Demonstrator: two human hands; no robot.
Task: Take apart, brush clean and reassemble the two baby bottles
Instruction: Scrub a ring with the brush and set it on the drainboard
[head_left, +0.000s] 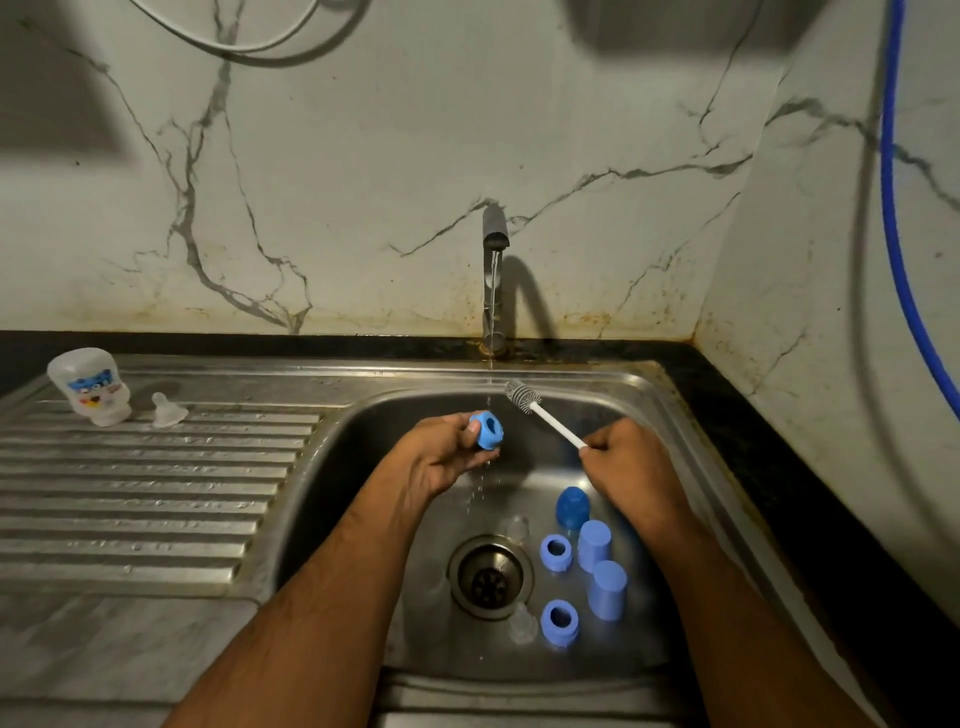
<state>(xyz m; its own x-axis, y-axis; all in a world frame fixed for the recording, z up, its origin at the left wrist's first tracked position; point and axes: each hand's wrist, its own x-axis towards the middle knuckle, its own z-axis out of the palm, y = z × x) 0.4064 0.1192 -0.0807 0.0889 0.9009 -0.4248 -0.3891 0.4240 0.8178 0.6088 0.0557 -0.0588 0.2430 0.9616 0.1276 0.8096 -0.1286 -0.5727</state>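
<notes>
Left hand: the left hand (447, 452) is over the sink (649, 415), with its fingers curled around a blue ring (487, 430).
Blue ring: it sits under the thin stream of water (492, 291) from the tap (493, 280), and drops fall off below it.
Right hand: the right hand (631, 467) has its fingers wrapped tight around the white handle of a brush (540, 413).
Brush: its gray bristle end points up and left, close to the blue ring but not touching it.
In the sink: two more blue rings (556, 553) (559, 622), two blue caps (594, 544) (608, 590) and a round dark blue piece (572, 506) lie right of the drain (489, 577).
Clear pieces: two clear nipples (517, 529) (522, 626) lie near the drain.
On the draining board: a clear bottle (89, 385) with a picture on it stands upside down at the far left, with another clear nipple (167, 410) just beside it.
</notes>
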